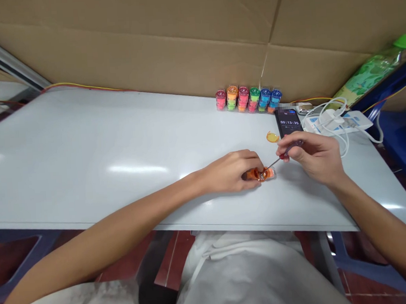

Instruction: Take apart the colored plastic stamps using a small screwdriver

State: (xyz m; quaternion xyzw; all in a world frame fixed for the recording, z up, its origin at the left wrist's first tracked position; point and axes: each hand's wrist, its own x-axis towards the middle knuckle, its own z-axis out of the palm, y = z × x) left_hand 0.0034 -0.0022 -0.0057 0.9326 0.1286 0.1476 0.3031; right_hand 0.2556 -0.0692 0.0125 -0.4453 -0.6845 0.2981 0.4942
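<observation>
Orange piece (267, 175); partly behind left hand (236, 170)

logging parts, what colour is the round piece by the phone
The piece is yellow; best in head view.

Covered, cropped and too-small parts around the two hands.
The left hand (240, 171) covered one end of the small translucent orange plastic piece (269, 173), and the right hand (315, 156) hid much of the slim, purple-handled metal screwdriver (272, 164); whether its tip touched the piece was too small to tell. The right hand also overlapped the lower end of the black rectangular phone (288, 120), whose smaller screen text was illegible. The slanting blue metal bar (393, 79) hid part of the green-capped plastic bottle (366, 75). The loose pale-grey clothing (244, 268) ran off the bottom edge, and the dark-blue plastic object (404, 144) off the right.
</observation>
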